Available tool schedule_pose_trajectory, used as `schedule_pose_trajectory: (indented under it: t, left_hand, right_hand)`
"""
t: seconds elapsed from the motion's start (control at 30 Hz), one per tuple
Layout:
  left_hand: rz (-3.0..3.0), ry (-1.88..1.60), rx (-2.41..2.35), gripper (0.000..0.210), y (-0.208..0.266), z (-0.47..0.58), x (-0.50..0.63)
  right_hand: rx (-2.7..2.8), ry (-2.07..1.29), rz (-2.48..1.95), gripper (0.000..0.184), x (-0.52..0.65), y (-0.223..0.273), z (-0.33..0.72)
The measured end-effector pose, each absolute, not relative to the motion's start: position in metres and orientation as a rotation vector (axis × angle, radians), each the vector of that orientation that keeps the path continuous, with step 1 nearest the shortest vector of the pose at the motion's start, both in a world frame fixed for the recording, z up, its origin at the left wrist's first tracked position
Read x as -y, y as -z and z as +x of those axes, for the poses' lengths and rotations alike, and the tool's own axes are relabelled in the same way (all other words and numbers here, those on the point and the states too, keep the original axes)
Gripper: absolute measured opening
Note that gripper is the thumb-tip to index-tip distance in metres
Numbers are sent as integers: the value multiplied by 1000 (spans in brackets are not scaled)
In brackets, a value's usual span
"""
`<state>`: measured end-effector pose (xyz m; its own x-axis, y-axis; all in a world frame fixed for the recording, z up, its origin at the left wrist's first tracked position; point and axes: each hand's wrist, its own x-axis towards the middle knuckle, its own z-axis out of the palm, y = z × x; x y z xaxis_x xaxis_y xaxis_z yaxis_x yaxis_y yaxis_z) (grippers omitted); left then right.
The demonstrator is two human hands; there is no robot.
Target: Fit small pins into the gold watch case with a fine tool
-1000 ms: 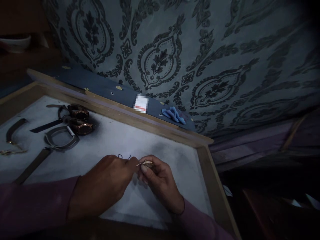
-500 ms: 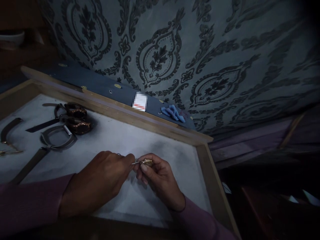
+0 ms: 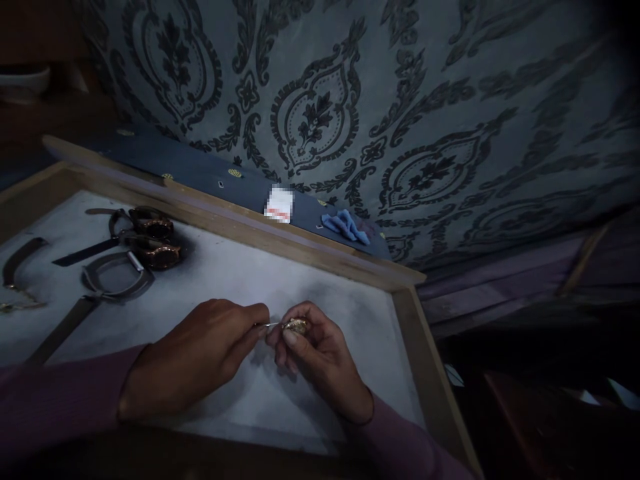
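Observation:
My left hand (image 3: 200, 353) is closed, thumb and forefinger pinching a thin, shiny metal tool (image 3: 271, 325) whose far end is hidden in the fist. The tool's tip reaches the edge of a small gold-coloured metal piece (image 3: 296, 325), shiny and ornate like jewellery; its exact kind is not clear. My right hand (image 3: 325, 357) grips this piece between thumb and fingers. Both hands are raised over the pale lining (image 3: 365, 320) of a shallow wooden tray.
Two copper-rimmed dark pieces (image 3: 159, 255), a looped grey strap (image 3: 115, 275) and a brown strap with a gold chain (image 3: 23, 257) lie at the left. Behind the tray's wooden rim (image 3: 225, 227) are a white packet (image 3: 279, 204) and a crumpled blue cloth (image 3: 347, 225).
The gold-coloured piece has turned slightly in my right fingers and shows more of its face. My left fingers have shifted a little on the tool. The tray's contents have not moved.

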<state>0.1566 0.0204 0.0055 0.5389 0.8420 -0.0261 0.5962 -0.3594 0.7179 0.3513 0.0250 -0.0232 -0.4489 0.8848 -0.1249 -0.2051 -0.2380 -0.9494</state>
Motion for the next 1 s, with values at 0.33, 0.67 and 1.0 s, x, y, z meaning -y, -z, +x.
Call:
schedule_pose_trajectory:
  t: [0.33, 0.67, 1.0]
  left_hand:
    - [2056, -562, -1027, 23, -1, 154, -25]
    - [2135, -546, -991, 27, 1, 149, -29]
    - [2241, -435, -923, 23, -4, 147, -33]
  right_hand:
    - [1214, -1991, -844, 21, -26, 22, 357]
    - [1369, -1988, -861, 23, -27, 13, 358]
    - [1411, -2015, -892, 21, -24, 13, 361]
